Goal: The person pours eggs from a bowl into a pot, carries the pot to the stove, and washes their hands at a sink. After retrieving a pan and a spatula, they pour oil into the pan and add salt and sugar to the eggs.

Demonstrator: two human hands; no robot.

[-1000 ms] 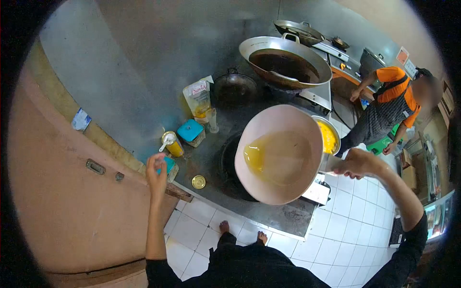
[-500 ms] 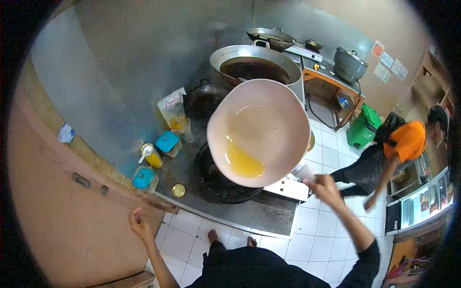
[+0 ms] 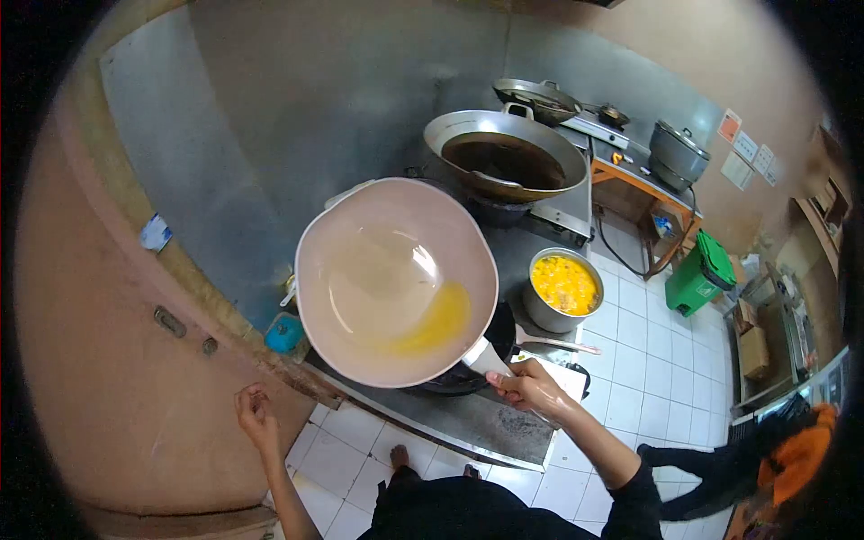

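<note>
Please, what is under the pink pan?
Below the pink pan, parts of a round black object and the dark counter show. The pan covers everything else there, so I cannot tell.

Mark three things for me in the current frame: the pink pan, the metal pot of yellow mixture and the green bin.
Pink pan (image 3: 364,274): head view, bare inner surface.
Metal pot (image 3: 551,319): head view, outer wall below the rim.
Green bin (image 3: 689,286): head view, body below the lid.

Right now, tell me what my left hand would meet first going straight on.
Your left hand would probably meet the pink wall first, though how far off it lies is unclear.
</note>
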